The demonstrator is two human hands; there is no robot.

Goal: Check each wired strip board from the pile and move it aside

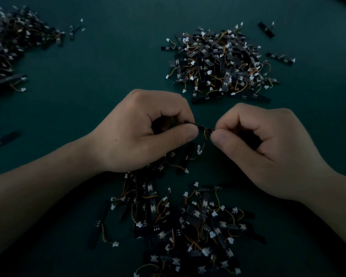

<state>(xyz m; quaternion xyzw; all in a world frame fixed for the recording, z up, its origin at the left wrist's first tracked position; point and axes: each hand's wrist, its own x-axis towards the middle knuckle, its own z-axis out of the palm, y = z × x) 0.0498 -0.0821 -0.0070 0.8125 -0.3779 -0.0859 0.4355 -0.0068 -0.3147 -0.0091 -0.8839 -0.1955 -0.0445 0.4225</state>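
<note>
Pretty dim lighting here, everything's murky. The whole view is just one dark teal-green tabletop [108, 62], matte, with no walls or windows visible.

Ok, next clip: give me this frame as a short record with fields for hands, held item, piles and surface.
left hand: pinches one end of the held strip board
right hand: pinches the other end
held strip board: thin, dark, lifted between both hands, wire and white connector dangling
near pile: under the wrists, boards tangled
far pile: beyond the right hand
left pile: at the upper left edge
surface: dark green table
lighting: dim
</note>
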